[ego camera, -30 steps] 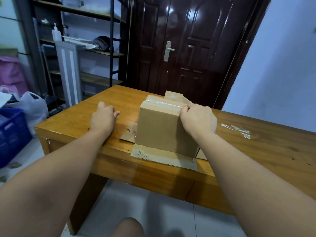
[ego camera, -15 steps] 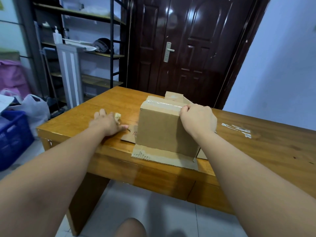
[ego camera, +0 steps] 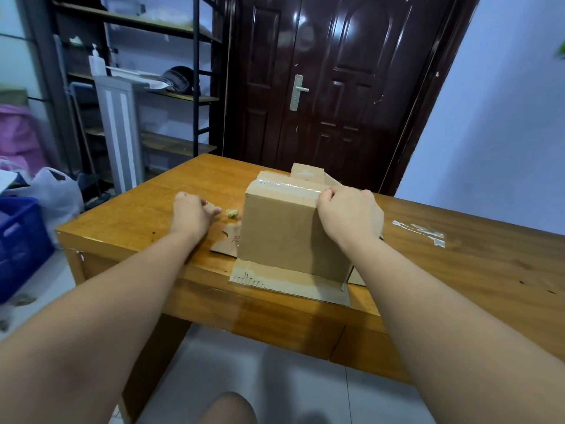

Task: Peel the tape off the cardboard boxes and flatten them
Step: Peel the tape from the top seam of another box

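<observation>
Right hand (ego camera: pixel 351 215) curled its fingers over the closed, taped brown cardboard box (ego camera: pixel 284 234); left hand (ego camera: pixel 189 215) lay on the wooden table (ego camera: pixel 458 270), fingers together.

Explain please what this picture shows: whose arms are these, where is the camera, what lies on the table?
No machine here: a person works with bare hands, and the one camera sits on the person's head, looking forward and down, so both arms enter from below. On the wooden table stands a cardboard box, its bottom flaps spread flat, clear tape across its top. The right hand grips the box's top edge at the tape. The left hand rests on the table beside a small crumpled wad; whether it holds anything I cannot tell. Tape scraps stick to the table at the right.
</observation>
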Demonstrator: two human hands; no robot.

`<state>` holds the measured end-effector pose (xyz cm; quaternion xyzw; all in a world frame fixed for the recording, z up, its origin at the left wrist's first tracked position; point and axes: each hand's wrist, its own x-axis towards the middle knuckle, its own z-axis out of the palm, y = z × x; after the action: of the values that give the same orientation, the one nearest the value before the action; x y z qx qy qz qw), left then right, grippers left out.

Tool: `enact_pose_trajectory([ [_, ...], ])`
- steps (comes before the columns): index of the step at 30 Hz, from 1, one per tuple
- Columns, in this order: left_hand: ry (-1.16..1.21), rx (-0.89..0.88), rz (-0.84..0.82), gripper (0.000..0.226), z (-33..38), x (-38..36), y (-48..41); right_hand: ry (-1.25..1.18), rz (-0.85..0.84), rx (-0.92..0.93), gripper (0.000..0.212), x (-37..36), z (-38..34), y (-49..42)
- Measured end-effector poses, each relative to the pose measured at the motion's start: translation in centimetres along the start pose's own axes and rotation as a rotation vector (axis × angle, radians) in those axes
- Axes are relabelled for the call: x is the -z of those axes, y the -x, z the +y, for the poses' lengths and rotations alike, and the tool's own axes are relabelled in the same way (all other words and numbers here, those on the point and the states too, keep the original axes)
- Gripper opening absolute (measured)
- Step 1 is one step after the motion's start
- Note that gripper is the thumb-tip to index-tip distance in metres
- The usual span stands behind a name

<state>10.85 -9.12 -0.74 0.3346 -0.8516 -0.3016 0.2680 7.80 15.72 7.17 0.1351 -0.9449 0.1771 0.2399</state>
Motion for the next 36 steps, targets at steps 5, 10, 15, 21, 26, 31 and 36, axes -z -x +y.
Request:
enact_pose_trajectory([
  [5, -0.088, 0.014, 0.012, 0.062, -0.3, 0.0, 0.4, -0.001, 0.01, 0.005, 0.046, -0.1, 0.0, 0.0],
  [10, 0.03, -0.03, 0.058, 0.014, -1.7, 0.0, -0.3, -0.012, 0.022, 0.005, 0.045, -0.1, 0.0, 0.1],
  [15, -0.091, -0.034, 0.021, 0.035, -2.3, 0.2, -0.5, -0.016, 0.015, 0.002, 0.045, -0.1, 0.0, 0.1],
  [21, -0.136, -0.03, -0.004, 0.055, -2.0, -0.1, -0.9, -0.002, 0.031, -0.002, 0.048, -0.4, 0.0, 0.0],
  [26, -0.213, 0.025, -0.094, 0.065, -1.4, 0.6, 0.0, -0.008, 0.035, 0.01, 0.045, -0.2, 0.1, 0.1],
  [31, -0.414, -0.046, -0.136, 0.09, -1.0, 1.0, 1.1, -0.006, 0.023, 0.004, 0.046, -0.2, 0.1, 0.1],
  [36, -0.301, -0.131, -0.082, 0.054, -1.7, 0.5, 1.1, -0.001, 0.032, 0.008, 0.047, -0.2, 0.1, 0.2],
])
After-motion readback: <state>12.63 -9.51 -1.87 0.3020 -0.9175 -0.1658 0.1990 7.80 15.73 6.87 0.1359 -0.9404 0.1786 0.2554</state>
